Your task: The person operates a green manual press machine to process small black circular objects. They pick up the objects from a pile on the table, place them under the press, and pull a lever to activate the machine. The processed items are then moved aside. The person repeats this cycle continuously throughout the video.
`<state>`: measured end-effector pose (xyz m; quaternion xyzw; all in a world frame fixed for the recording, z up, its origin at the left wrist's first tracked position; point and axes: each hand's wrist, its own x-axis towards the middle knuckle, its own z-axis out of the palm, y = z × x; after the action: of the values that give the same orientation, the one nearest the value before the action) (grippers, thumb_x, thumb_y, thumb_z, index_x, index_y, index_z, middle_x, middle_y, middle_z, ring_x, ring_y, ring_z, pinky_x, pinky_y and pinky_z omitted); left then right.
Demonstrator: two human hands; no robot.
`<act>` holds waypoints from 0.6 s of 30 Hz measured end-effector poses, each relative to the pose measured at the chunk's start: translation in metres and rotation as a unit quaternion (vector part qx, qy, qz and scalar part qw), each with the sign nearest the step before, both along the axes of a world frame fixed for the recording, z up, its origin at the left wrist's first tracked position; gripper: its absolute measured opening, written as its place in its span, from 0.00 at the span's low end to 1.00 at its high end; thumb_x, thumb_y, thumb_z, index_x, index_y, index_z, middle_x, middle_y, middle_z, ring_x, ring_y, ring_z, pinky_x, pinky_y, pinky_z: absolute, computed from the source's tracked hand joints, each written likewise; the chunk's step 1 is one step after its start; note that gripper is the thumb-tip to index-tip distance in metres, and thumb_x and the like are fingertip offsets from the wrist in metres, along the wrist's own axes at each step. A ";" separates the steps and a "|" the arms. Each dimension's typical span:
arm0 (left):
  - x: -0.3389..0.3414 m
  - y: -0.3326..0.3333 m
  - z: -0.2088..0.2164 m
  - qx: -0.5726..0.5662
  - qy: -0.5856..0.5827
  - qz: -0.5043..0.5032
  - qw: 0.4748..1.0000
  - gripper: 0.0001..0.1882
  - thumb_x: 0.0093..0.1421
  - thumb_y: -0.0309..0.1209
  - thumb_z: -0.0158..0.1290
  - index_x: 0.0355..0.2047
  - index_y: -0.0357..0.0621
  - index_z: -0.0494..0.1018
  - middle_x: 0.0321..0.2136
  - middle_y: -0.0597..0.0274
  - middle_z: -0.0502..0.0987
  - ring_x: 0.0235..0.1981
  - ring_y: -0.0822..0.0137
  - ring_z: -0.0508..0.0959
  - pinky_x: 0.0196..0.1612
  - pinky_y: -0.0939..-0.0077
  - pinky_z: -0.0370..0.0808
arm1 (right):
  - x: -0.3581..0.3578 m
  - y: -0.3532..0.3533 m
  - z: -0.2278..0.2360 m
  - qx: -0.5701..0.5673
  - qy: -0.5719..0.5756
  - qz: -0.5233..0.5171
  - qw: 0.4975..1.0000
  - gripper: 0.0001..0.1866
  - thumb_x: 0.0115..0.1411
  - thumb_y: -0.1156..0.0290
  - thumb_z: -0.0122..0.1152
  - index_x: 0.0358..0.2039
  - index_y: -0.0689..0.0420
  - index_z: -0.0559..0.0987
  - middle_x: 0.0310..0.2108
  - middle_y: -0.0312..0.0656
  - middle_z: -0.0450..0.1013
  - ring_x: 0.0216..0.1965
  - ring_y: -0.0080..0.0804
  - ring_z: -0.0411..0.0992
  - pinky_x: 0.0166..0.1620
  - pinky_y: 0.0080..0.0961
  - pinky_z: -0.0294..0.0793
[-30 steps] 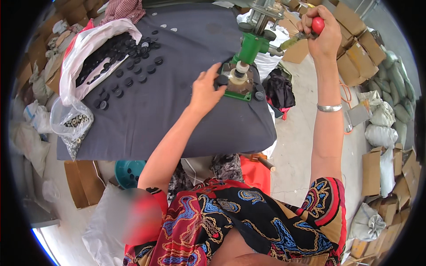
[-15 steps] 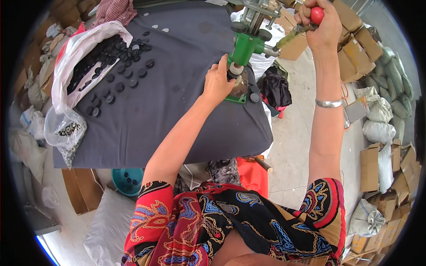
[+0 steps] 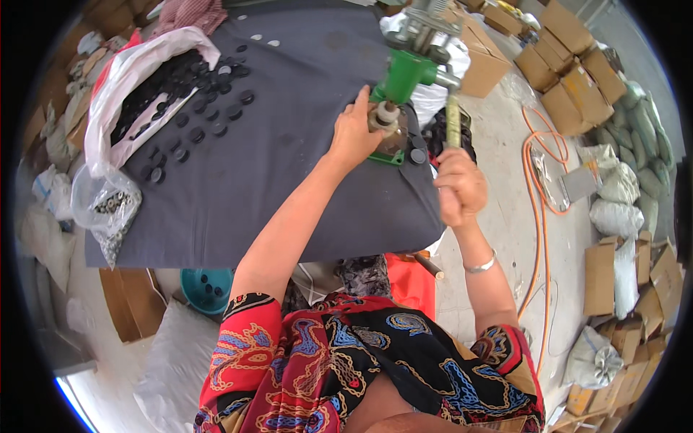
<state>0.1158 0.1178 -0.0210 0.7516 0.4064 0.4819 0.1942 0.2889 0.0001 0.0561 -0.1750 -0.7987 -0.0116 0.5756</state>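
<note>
A green hand press [image 3: 406,76] stands at the table's far right edge, its lever [image 3: 452,119] pulled down toward me. My right hand [image 3: 462,186] is wrapped round the lever's end and hides the knob there. My left hand [image 3: 354,135] lies against the press's left side, index finger stretched along it and thumb spread toward the lower die [image 3: 385,121]. The ram is down at the die, and whatever lies between them is hidden. Several round black caps [image 3: 417,154] rest at the right of the press base.
Black caps [image 3: 197,135] lie scattered on the dark tablecloth [image 3: 289,195], beside a white bag [image 3: 97,137] full of them. A clear bag of small metal rings [image 3: 112,202] sits at the left edge. An orange hose [image 3: 535,209] and cardboard boxes [image 3: 603,274] are on the floor.
My right hand has swung the lever down from the upper right toward me, and the press ram has come down. My left hand has stayed beside the press.
</note>
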 end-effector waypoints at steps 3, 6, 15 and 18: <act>-0.021 -0.013 0.001 0.009 0.031 0.029 0.999 0.39 0.46 0.24 0.62 0.60 0.36 0.61 0.45 0.50 0.78 0.46 0.49 0.75 0.50 0.61 0.72 | 0.004 -0.003 0.001 -0.020 0.005 -0.019 1.000 0.04 0.46 0.77 0.53 0.18 0.62 0.72 0.16 0.42 0.66 0.18 0.38 0.65 0.33 0.38 0.72; -0.072 -0.008 0.000 0.055 0.077 0.138 0.986 0.31 0.47 0.24 0.60 0.54 0.38 0.68 0.45 0.48 0.77 0.45 0.48 0.75 0.49 0.60 0.73 | 0.007 -0.006 0.017 -0.062 -0.015 -0.016 0.998 0.04 0.47 0.76 0.54 0.18 0.62 0.72 0.16 0.42 0.65 0.19 0.38 0.65 0.34 0.38 0.72; -0.184 0.047 0.006 -0.102 0.216 0.398 0.886 0.17 0.55 0.26 0.54 0.46 0.37 0.70 0.44 0.46 0.76 0.42 0.49 0.79 0.44 0.60 0.77 | 0.018 0.037 0.118 -0.248 0.187 0.082 0.947 0.13 0.61 0.67 0.47 0.25 0.63 0.68 0.16 0.41 0.62 0.20 0.28 0.61 0.28 0.28 0.63; -0.192 0.065 0.011 -0.159 0.286 0.389 0.861 0.13 0.56 0.26 0.51 0.42 0.37 0.74 0.42 0.46 0.78 0.43 0.52 0.81 0.44 0.62 0.78 | 0.024 0.047 0.130 -0.248 0.173 0.103 0.948 0.15 0.63 0.65 0.46 0.24 0.62 0.67 0.18 0.41 0.62 0.17 0.27 0.59 0.26 0.27 0.61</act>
<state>-0.0767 0.1827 -0.0097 0.5961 0.7746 0.2105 -0.0170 0.3134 0.0472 0.1860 -0.2286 -0.6783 0.2768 0.6411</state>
